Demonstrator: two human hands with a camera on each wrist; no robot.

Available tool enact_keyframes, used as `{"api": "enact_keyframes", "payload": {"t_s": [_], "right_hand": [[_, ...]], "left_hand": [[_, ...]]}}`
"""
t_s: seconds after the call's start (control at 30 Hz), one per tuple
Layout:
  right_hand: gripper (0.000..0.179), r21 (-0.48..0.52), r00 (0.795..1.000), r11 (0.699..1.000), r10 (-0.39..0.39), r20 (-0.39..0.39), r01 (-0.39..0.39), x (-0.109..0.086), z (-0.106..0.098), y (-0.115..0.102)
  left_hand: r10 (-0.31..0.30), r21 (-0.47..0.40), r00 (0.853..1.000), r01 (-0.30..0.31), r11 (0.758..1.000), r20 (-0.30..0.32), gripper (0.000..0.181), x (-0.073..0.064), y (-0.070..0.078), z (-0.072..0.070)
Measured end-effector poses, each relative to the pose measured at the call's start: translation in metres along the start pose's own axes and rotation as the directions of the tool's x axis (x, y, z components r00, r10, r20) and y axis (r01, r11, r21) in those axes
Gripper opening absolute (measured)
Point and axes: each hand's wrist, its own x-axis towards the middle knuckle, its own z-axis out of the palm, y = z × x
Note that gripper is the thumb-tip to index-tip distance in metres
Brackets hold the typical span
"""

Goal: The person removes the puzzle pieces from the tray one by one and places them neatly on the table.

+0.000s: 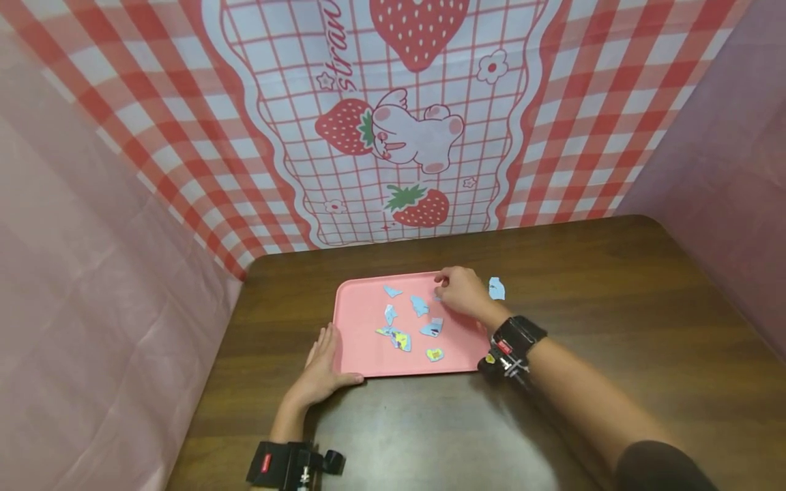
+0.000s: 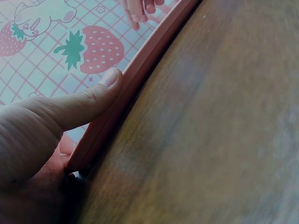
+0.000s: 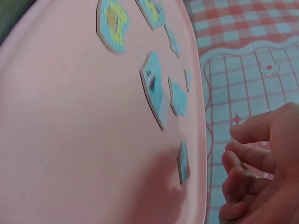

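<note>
A pink tray (image 1: 368,363) carries several light-blue and yellow puzzle pieces. My left hand (image 1: 321,372) rests at its near left corner, fingers stretched along the left side and thumb along the front rim. In the left wrist view the thumb (image 2: 88,103) touches the rim from above. Over the tray's far right part is my right hand (image 1: 462,292), its fingers loosely bent. The right wrist view shows nothing between those fingers (image 3: 254,158). A small blue piece (image 3: 183,163) lies on the tray near them. Other pieces include a blue one (image 1: 419,305) and a yellow-patterned one (image 1: 434,354).
One light-blue piece (image 1: 497,288) lies on the brown wooden table (image 1: 614,327), right of the tray. A strawberry-print checked cloth (image 1: 417,136) hangs behind the table. Pink curtains (image 1: 92,273) flank both sides.
</note>
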Motion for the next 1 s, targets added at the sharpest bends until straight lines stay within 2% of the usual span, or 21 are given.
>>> {"api": "enact_keyframes", "payload": {"t_s": [0.2, 0.4, 0.6, 1.0], "right_hand": [[0.025, -0.038, 0.998, 0.998, -0.047, 0.048, 0.049, 0.002, 0.014, -0.012], [0.031, -0.117, 0.995, 0.992, -0.025, 0.092, 0.036, -0.001, 0.029, -0.02], [0.017, -0.192, 0.995, 0.981, -0.002, 0.099, 0.021, -0.003, 0.038, -0.022], [0.029, -0.191, 0.996, 0.981, 0.008, 0.092, 0.01, -0.002, 0.046, -0.022]], "left_hand": [[0.002, -0.005, 1.0, -0.002, 1.0, -0.004, 0.122, 0.0, -0.002, 0.0], [0.012, -0.007, 1.0, -0.012, 1.0, -0.008, 0.123, 0.0, -0.002, 0.0], [0.015, 0.002, 1.0, -0.015, 1.0, -0.005, 0.122, 0.001, -0.002, 0.001], [0.016, -0.005, 1.0, -0.016, 1.0, -0.011, 0.123, 0.001, -0.003, 0.001]]}}
